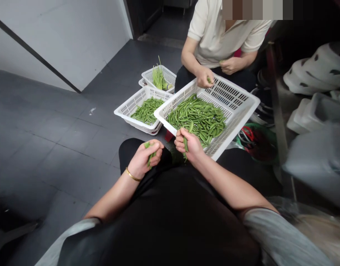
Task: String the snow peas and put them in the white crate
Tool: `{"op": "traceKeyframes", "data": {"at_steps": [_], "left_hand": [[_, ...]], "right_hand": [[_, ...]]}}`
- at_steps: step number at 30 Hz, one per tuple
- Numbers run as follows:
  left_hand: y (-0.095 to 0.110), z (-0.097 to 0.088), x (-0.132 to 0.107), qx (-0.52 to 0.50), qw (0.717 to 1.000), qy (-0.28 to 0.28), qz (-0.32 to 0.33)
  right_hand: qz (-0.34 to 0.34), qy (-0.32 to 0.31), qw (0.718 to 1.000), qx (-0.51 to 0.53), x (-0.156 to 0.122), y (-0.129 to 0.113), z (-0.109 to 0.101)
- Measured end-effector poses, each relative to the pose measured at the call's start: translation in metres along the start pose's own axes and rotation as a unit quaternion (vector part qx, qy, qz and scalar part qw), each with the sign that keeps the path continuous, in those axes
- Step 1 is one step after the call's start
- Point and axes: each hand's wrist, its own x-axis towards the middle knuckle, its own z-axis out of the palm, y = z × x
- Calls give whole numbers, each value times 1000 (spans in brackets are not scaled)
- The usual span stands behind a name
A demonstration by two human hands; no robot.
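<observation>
A pea pod (185, 145) stands upright in the right hand (189, 147), whose fingers (180, 143) curl tight around it at the near rim of the large basket (242, 111). The left hand (143, 158) is closed too, pinching a second pod (151, 157) in front of the body. This looks like the trimming step, one pod at a time, with the heap (199, 118) of pods just beside the right hand. The next move seems to call for a small pinch at the pod's tip, then a short reach left to the middle basket (124, 111) of sorted pods (147, 109), or on to the far basket (170, 77) of stringy trimmings (158, 78). The large basket appears propped up and tilted, so a wide sweep could tip it. A co-worker's hand (204, 77) works over its far rim. Open floor (47, 129) lies to the left, while clutter (311, 114) crowds the right.
</observation>
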Motion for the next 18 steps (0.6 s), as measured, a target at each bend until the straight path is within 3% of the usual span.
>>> {"op": "traceKeyframes", "data": {"at_steps": [2,4,6,8,11,13,15,18], "left_hand": [[-4,14,-1,153,985,46,70],[-8,23,-1,282,945,87,142],[-11,27,2,352,915,98,170],[-15,25,6,377,905,99,170],[-18,19,12,382,906,92,155],[-19,16,14,380,910,89,138],[-19,14,15,367,917,99,120],[-18,9,14,273,954,112,59]], "right_hand": [[-7,20,999,31,6,13,5],[-23,40,999,18,7,23,10],[-35,54,998,-16,6,30,14],[-23,37,998,-49,3,36,16],[20,-10,996,-88,-1,42,14],[4,-14,990,-141,-2,45,10],[-75,-17,968,-240,-2,45,6],[-199,-32,899,-389,-2,35,-1]]}}
